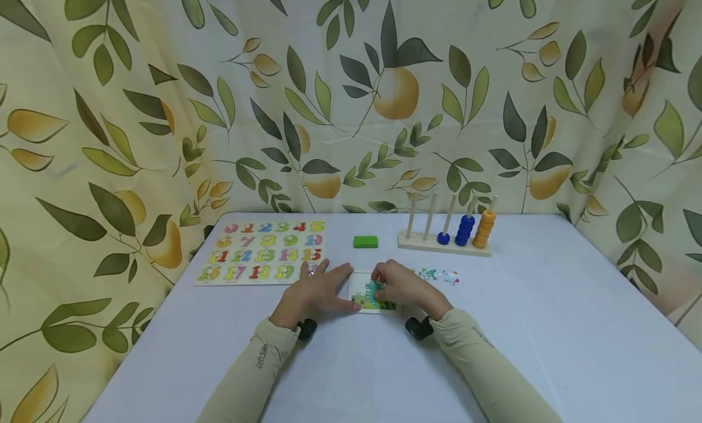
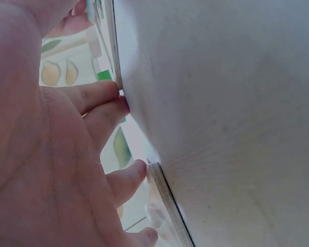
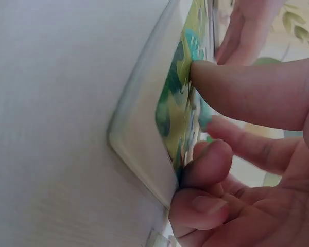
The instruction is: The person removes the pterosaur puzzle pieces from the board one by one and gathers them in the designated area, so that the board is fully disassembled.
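A small jigsaw puzzle in a white tray [image 1: 359,281] lies in front of me, its lower part filled with a green and teal picture. My left hand [image 1: 322,287] spreads its fingers at the tray's left side, the thumb at the near left corner. My right hand [image 1: 403,283] bends over the picture with curled fingers. In the right wrist view its thumb [image 3: 232,85] touches the picture, and a teal puzzle piece [image 3: 205,117] shows between thumb and index fingertip. The other fingers curl at the tray's edge. Loose puzzle pieces [image 1: 439,275] lie just beyond the right hand.
A number board [image 1: 219,281] lies at the left, its lower right corner behind the left hand's fingers. Behind the puzzle is a green block [image 1: 365,242]. At the back right stands a wooden peg rack [image 1: 439,246] with blue and orange beads. A patterned curtain [image 1: 351,106] hangs behind the table.
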Motion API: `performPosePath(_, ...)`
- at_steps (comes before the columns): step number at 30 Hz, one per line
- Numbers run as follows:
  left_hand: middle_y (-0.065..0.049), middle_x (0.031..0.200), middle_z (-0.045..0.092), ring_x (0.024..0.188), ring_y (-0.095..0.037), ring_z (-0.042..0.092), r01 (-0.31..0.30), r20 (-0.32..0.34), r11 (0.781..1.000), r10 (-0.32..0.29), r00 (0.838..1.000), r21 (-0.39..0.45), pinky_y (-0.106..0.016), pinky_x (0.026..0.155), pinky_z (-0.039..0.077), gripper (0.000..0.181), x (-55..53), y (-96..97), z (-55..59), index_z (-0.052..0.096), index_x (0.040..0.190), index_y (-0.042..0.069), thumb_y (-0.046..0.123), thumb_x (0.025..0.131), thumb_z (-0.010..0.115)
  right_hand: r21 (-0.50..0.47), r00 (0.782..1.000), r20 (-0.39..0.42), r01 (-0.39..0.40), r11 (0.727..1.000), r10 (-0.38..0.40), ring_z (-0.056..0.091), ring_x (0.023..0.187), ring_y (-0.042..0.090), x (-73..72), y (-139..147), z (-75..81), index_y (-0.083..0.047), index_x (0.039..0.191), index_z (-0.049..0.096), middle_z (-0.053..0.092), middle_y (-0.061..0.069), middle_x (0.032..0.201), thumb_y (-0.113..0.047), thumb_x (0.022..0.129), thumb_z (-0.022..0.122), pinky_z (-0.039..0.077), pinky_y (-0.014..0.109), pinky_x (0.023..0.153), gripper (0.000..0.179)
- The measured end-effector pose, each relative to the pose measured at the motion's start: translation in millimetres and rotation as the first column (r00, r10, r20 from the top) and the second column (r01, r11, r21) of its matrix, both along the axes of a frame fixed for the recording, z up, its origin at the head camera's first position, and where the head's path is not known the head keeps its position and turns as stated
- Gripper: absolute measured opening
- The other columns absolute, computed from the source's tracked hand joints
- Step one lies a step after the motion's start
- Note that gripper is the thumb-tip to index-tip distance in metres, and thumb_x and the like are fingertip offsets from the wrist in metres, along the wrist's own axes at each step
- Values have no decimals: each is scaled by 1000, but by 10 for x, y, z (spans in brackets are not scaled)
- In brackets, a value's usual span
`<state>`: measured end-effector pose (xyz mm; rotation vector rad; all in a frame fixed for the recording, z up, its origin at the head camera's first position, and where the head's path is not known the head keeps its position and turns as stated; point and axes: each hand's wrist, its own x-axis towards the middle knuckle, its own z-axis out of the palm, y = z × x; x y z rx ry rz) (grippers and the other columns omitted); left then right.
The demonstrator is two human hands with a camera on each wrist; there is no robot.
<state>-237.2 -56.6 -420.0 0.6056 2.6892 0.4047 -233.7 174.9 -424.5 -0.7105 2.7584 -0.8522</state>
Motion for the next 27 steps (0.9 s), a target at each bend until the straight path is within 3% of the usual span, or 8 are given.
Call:
performPosePath(4,-1,173,36,162,-41,13,-3,3,1000,3,1000,6,-70,125,-5,96,-23,11,-17,37,168,21,63,92,78,-56,1000,21,-4,998,5,60,95,25,9,12,24,-1,115,62,63,11,103,-1,90,82,54,44,86,31)
performPosePath(12,-1,173,34,163,-40,11,-13,1,1000,13,1000,-1,-71,124,-8,97,-72,12,-90,36,169,22,64,92,77,-213,998,59,16,977,-4,58,83,20,34,33,30,-3,114,61,64,6,93,5,96,69,49,34,73,21)
performPosePath(18,-1,172,37,163,-39,13,-28,-10,1000,28,1000,-3,-71,124,-5,95,-38,0,3,39,167,24,62,90,79,-246,998,58,53,968,-40,58,84,19,48,28,95,-2,114,64,64,6,95,4,98,68,50,34,74,17)
performPosePath(23,-2,172,37,163,-39,14,-21,-1,1000,21,1000,-4,-71,124,-4,96,1,18,-20,39,167,23,63,90,79,-271,994,59,100,957,-87,59,89,20,117,116,112,-2,114,65,65,5,96,3,99,69,51,35,79,16)
performPosePath(27,-3,173,36,163,-38,14,-17,-6,1000,17,1000,-7,-70,125,-3,96,11,24,-36,38,168,24,64,90,78,-299,991,59,132,945,-120,61,88,21,180,254,148,0,116,66,66,8,98,3,99,69,54,33,74,17)
